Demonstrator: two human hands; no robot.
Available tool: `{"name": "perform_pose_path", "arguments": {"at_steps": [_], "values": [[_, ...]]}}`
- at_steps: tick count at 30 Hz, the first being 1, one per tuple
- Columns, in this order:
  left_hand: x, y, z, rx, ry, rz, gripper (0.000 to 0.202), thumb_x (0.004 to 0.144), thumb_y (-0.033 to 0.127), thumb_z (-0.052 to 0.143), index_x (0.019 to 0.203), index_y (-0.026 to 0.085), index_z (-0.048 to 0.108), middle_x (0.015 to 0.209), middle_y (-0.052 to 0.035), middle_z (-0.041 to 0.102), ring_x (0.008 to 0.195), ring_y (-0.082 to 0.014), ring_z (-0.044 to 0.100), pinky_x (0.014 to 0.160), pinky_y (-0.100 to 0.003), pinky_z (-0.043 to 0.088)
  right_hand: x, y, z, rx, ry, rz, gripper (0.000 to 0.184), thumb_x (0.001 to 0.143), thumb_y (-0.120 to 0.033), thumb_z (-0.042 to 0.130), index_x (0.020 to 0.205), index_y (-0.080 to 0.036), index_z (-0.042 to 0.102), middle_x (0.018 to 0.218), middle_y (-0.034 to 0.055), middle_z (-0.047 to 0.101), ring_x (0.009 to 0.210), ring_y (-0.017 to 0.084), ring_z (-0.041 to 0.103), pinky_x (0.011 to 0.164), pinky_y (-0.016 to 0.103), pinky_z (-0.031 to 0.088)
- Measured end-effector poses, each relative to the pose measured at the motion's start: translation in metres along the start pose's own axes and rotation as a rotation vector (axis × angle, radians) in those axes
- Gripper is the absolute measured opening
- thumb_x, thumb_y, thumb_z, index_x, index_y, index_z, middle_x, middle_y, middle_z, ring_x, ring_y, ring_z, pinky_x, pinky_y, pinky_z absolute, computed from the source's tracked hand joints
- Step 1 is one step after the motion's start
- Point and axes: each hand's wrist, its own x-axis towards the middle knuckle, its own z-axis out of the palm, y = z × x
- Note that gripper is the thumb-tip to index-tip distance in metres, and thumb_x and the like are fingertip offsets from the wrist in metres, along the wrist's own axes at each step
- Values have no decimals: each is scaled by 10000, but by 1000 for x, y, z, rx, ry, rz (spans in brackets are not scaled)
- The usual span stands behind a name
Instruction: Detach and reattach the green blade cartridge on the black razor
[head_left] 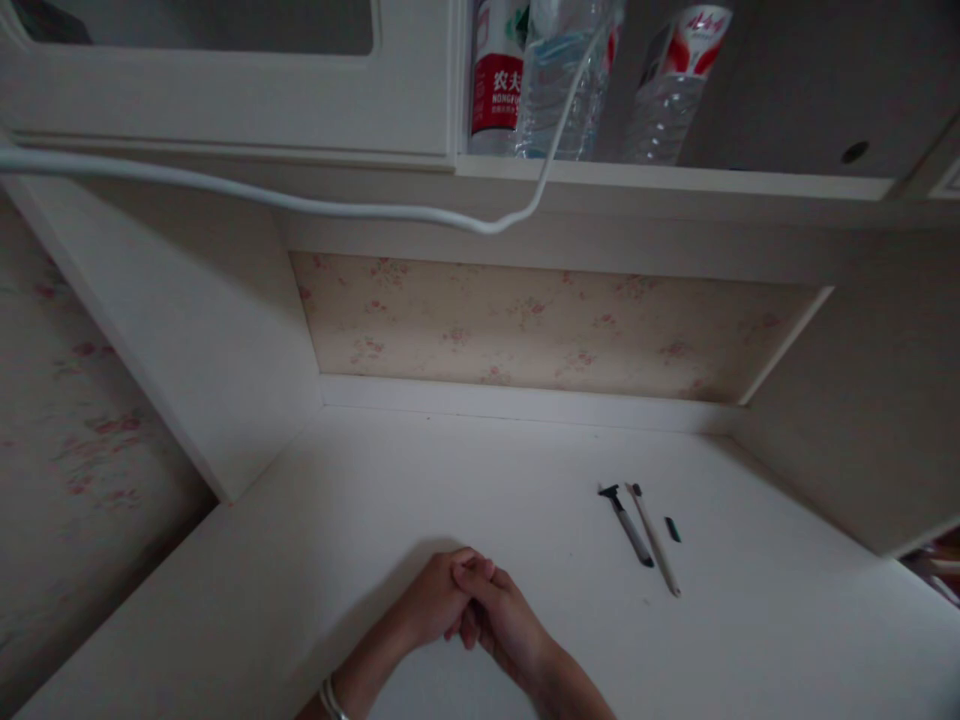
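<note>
My left hand [433,598] and my right hand [501,618] rest together on the white desk [360,520] near its front edge, fingers folded over each other. Neither hand shows anything inside it. A bracelet circles my left wrist. To the right of my hands, well apart from them, lie a dark pen [628,527], a white pen body [657,543] and a small dark cap [673,530].
A floral back panel [540,325] closes the desk niche, with white side walls left and right. A shelf above holds several water bottles [559,80]. A white cable [300,203] hangs across the upper view.
</note>
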Motion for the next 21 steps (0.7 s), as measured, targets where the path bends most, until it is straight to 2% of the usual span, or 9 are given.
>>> {"name": "perform_pose_path", "arguments": {"at_steps": [10, 14, 16, 19, 21], "values": [[-1, 1, 1, 28, 15, -1, 516, 838, 653, 381, 804, 167, 549, 414, 39, 519, 320, -100, 440, 308, -178, 258, -2, -2, 2, -53, 11, -8, 445, 747, -540, 658, 710, -100, 609, 474, 41, 603, 360, 92, 482, 379, 201, 321], [0, -1, 3, 122, 45, 22, 541, 858, 643, 327, 801, 159, 562, 436, 35, 512, 334, -97, 425, 318, -187, 284, -3, -7, -1, -252, 23, -76, 483, 789, -605, 566, 694, -131, 581, 467, 22, 582, 340, 91, 447, 344, 201, 264], [0, -4, 3, 178, 77, 39, 561, 875, 632, 273, 760, 161, 556, 473, 35, 497, 345, -88, 410, 322, -186, 292, -5, -15, -9, -451, 133, -126, 527, 840, -637, 446, 673, -151, 560, 482, 18, 580, 339, 87, 421, 345, 206, 251], [0, -7, 4, 229, 100, 22, 569, 881, 624, 230, 743, 168, 539, 569, 27, 503, 374, -79, 405, 326, -181, 287, -12, -38, -34, -895, 495, -160, 560, 892, -622, 284, 731, -171, 573, 591, 29, 630, 417, 114, 491, 401, 221, 334], [-1, -6, 4, 252, 82, 15, 539, 881, 613, 251, 767, 173, 541, 634, 17, 531, 406, -79, 420, 345, -181, 288, -18, -61, -58, -1062, 633, -154, 492, 898, -564, 314, 784, -177, 596, 699, 48, 667, 533, 149, 571, 491, 244, 397]]}}
